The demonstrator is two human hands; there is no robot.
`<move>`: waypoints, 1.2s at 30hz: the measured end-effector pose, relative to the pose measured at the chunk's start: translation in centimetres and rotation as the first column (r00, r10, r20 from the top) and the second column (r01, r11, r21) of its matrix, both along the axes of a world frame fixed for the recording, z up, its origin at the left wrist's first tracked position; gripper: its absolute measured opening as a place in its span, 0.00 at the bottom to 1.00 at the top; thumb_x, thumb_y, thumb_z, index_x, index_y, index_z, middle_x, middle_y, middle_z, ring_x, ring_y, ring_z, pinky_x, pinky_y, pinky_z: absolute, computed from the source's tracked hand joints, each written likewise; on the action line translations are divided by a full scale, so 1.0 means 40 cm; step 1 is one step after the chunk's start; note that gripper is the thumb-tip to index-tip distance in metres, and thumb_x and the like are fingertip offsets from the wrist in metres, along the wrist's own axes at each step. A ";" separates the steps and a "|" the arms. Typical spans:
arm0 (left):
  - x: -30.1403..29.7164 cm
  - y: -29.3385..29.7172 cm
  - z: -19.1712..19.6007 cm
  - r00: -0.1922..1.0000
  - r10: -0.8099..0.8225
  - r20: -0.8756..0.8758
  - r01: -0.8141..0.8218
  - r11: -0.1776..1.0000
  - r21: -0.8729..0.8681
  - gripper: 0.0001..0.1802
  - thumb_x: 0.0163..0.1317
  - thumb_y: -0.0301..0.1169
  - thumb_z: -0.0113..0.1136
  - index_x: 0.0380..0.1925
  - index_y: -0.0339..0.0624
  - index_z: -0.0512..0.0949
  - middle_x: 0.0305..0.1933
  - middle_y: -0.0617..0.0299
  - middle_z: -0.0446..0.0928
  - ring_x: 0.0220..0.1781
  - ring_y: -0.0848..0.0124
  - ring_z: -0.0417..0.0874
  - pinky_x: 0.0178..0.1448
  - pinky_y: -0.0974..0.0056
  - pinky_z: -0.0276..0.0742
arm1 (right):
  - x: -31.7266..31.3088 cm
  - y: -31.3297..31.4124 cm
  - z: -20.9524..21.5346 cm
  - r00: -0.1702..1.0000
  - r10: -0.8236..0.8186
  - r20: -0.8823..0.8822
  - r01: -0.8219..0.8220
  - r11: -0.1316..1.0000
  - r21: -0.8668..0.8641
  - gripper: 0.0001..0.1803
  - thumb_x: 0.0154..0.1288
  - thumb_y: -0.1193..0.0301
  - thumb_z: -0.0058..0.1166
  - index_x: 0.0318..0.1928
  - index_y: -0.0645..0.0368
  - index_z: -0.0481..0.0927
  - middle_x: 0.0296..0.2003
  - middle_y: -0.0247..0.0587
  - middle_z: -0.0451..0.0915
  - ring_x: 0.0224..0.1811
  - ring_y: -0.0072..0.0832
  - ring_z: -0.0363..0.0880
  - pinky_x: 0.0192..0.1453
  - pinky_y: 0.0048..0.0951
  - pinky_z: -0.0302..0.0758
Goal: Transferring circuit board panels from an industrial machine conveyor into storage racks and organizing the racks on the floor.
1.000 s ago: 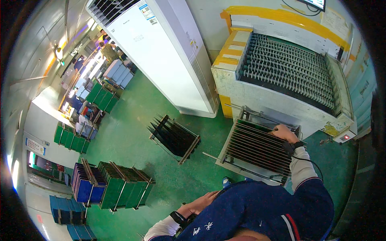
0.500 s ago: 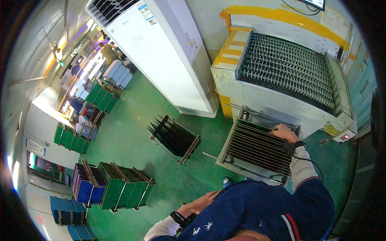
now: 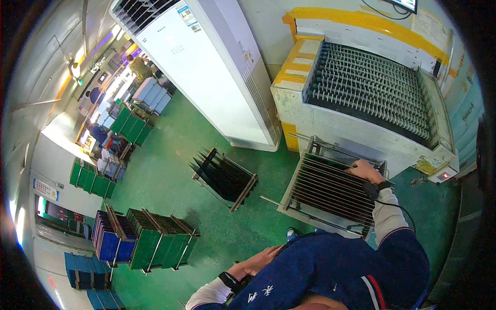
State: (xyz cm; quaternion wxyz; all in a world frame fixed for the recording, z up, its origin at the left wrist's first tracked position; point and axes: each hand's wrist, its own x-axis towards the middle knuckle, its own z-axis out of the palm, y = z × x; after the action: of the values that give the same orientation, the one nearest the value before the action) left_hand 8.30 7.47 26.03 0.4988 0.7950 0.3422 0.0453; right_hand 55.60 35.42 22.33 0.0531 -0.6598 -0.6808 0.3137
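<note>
My right hand [image 3: 366, 170] rests on the far end of a metal rack [image 3: 330, 188] filled with thin dark boards standing on edge, just below a conveyor machine with rows of rollers [image 3: 369, 88]. Its fingers curl over the boards' top edges near the rack's far rim. My left hand [image 3: 261, 258] hangs low beside my body, fingers loosely apart, holding nothing. A dark wrist strap with a cable runs along my right forearm. My blue jacket hides the rack's near right corner.
A second, partly filled rack [image 3: 225, 178] stands on the green floor to the left. A tall white air conditioner [image 3: 206, 67] rises behind it. Racks of green and blue boards [image 3: 150, 237] sit at lower left. People work at benches far left.
</note>
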 end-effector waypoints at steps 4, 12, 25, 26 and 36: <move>0.002 0.004 0.014 1.000 -0.004 -0.005 0.004 1.000 -0.004 0.50 0.49 0.44 0.62 0.69 0.35 0.50 0.69 0.40 0.55 0.70 0.46 0.58 0.72 0.53 0.57 | -0.006 -0.003 0.019 1.000 0.000 0.009 0.001 1.000 -0.030 0.32 0.51 0.45 0.62 0.37 0.66 0.82 0.34 0.57 0.82 0.35 0.48 0.81 0.41 0.39 0.74; -0.001 0.000 0.003 1.000 -0.019 -0.015 0.018 1.000 -0.005 0.47 0.53 0.45 0.57 0.68 0.32 0.50 0.69 0.39 0.55 0.71 0.46 0.57 0.72 0.54 0.56 | -0.008 -0.005 0.023 1.000 0.000 -0.006 0.000 1.000 -0.024 0.30 0.52 0.47 0.61 0.36 0.65 0.82 0.33 0.57 0.81 0.34 0.46 0.81 0.39 0.39 0.74; 0.008 -0.003 0.018 1.000 0.001 0.016 -0.001 1.000 -0.031 0.54 0.46 0.47 0.64 0.69 0.33 0.49 0.70 0.39 0.53 0.71 0.46 0.56 0.73 0.53 0.54 | -0.025 -0.014 0.062 1.000 -0.018 -0.016 0.017 0.999 -0.040 0.30 0.52 0.47 0.62 0.36 0.66 0.82 0.32 0.58 0.81 0.32 0.46 0.79 0.38 0.39 0.73; 0.006 -0.005 0.015 1.000 -0.009 0.016 0.009 1.000 -0.012 0.54 0.47 0.47 0.63 0.69 0.33 0.49 0.70 0.39 0.53 0.71 0.46 0.56 0.73 0.53 0.54 | -0.026 -0.013 0.062 1.000 -0.017 -0.011 0.017 0.999 -0.037 0.30 0.52 0.47 0.62 0.36 0.66 0.82 0.32 0.58 0.81 0.32 0.46 0.79 0.38 0.40 0.73; 0.010 -0.044 0.008 0.999 0.039 0.031 -0.037 0.996 -0.080 0.50 0.50 0.44 0.60 0.69 0.32 0.49 0.70 0.39 0.53 0.71 0.47 0.56 0.73 0.53 0.54 | -0.001 -0.015 -0.020 1.000 -0.002 -0.024 0.004 0.994 0.112 0.28 0.52 0.47 0.60 0.32 0.65 0.82 0.28 0.59 0.80 0.29 0.50 0.79 0.35 0.40 0.73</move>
State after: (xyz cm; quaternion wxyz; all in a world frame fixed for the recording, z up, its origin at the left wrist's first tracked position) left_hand 8.69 5.71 26.37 0.5345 0.7671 0.3506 0.0542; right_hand 55.56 34.83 21.53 0.0985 -0.6530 -0.6956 0.2829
